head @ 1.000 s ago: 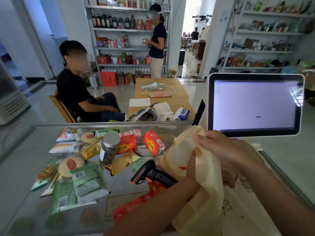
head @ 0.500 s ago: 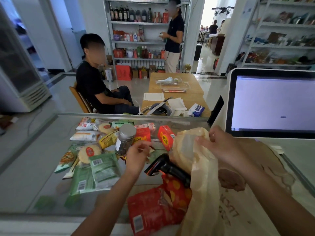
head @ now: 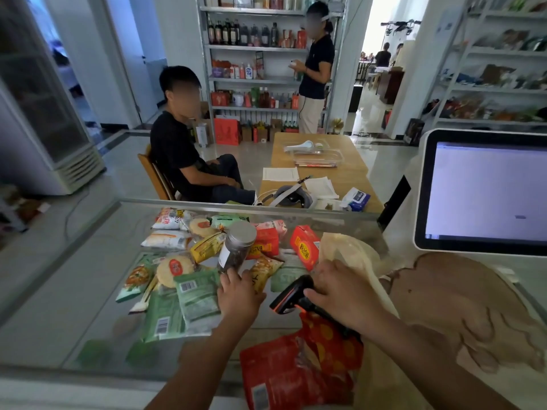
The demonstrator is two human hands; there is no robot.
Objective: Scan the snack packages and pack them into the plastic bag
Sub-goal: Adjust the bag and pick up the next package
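Note:
Several snack packages (head: 195, 294) lie spread on the glass counter (head: 88, 291), with a metal-lidded jar (head: 236, 247) standing among them. My left hand (head: 239, 294) reaches to the jar's base beside a yellow packet (head: 263, 270); its fingertips are hidden, so I cannot tell whether they grip anything. My right hand (head: 343, 294) curls over the handle of the black barcode scanner (head: 288, 297). The beige plastic bag (head: 349, 253) lies slack behind that hand. Red snack packages (head: 284, 377) lie at the near edge.
A white touchscreen monitor (head: 485, 193) stands at the right, above a brown mat (head: 461, 306). A red box (head: 305, 247) stands beside the bag. Beyond the counter a person sits on a chair (head: 154, 176) beside a wooden table (head: 319, 170), and another stands by the shelves.
My right hand let go of the bag and came down onto the scanner. My left hand left the bag and reached forward to the jar. The bag has slumped.

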